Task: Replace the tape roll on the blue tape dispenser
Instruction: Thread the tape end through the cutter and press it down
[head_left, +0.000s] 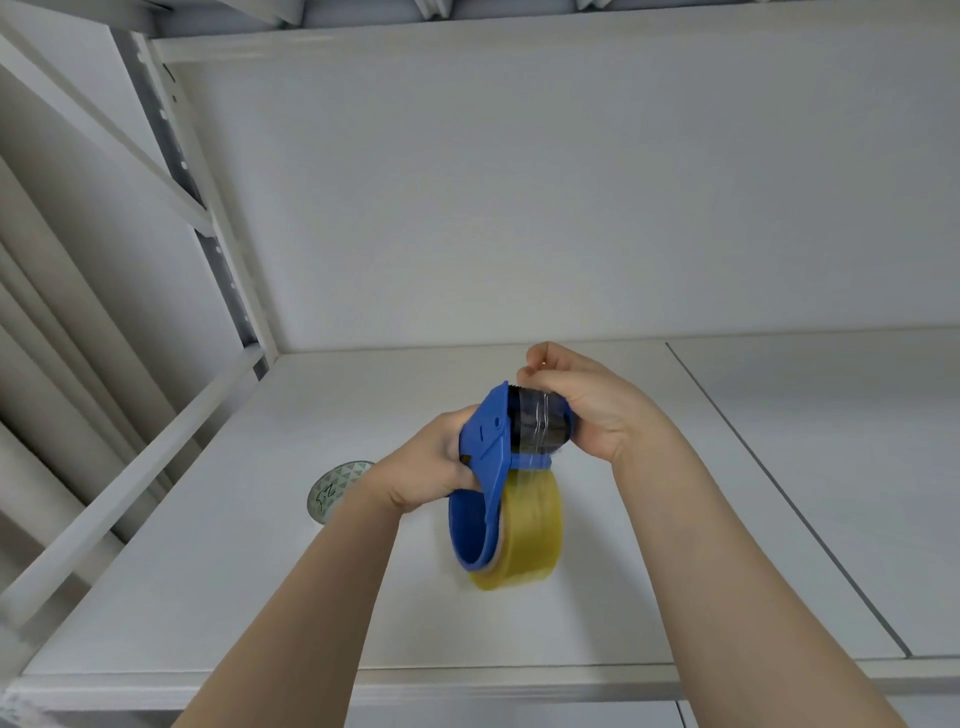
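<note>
Both hands are up over the white worktop (208, 571) and sharing one object: the blue plastic tape dispenser (485, 452), which is hanging in the air between them. The left hand (431, 467) is wrapping closed around the dispenser's flat blue side, fingers curled tight on the body. The right hand (587, 405) is cupping the far side at the black roller (535, 423), while its thumb and forefinger are pinching shut just above that roller, on what looks like the free end of the clear tape, though the strip is too thin to be sure. A yellowish translucent roll of packing tape (530, 535) is sitting in the dispenser's round blue holder, hanging below both hands, with a band of tape running up from it over the roller. Down on the worktop, partly hidden behind the left wrist, a second roll (335, 491) with a white and green patterned face is lying flat, well apart from the dispenser. White shelf framing (218, 244) is standing away to the left of the hands.
</note>
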